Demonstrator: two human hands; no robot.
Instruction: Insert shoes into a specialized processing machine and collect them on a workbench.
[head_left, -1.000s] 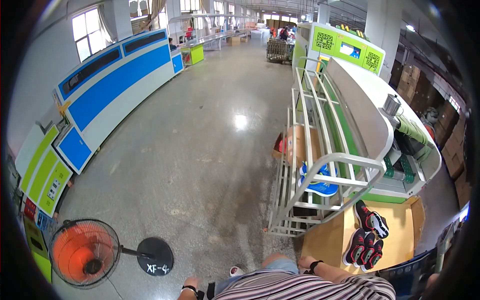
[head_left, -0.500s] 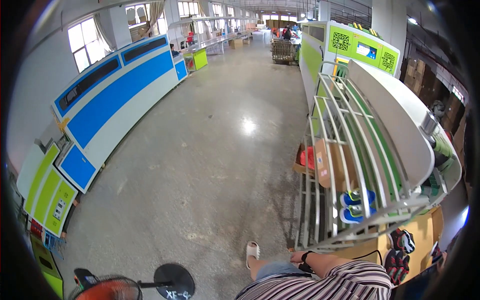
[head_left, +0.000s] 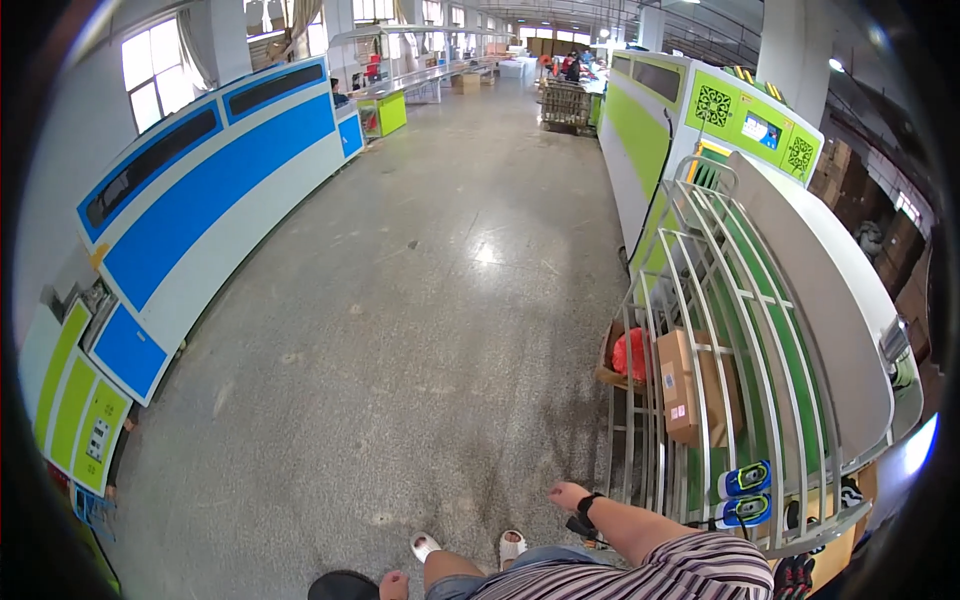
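My right hand (head_left: 568,495) hangs over the floor, left of the metal rack (head_left: 690,370), touching nothing that I can see. A black band circles its wrist, and a dark item shows below the forearm. The fingers are too small and turned under to make out. At the lower edge, my left hand (head_left: 394,586) shows only in part, beside a dark round base (head_left: 343,586) on the floor. Its fingers are unclear too. On the rack stand a blue-and-green pair of shoes (head_left: 746,494), a cardboard box (head_left: 698,388) and a red item (head_left: 630,354) in an open carton.
A long blue-and-white machine (head_left: 215,220) lines the left side, with a green-and-white unit (head_left: 85,410) nearer. Behind the rack stands a green-and-white machine (head_left: 640,130). Dark shoes (head_left: 795,575) lie at the lower right. A loaded cart (head_left: 567,107) stands far ahead on the aisle.
I have moved forward; the rack and box sit lower and larger. My right arm has swung forward, my left hand has come into view, and the fan has mostly left the picture.
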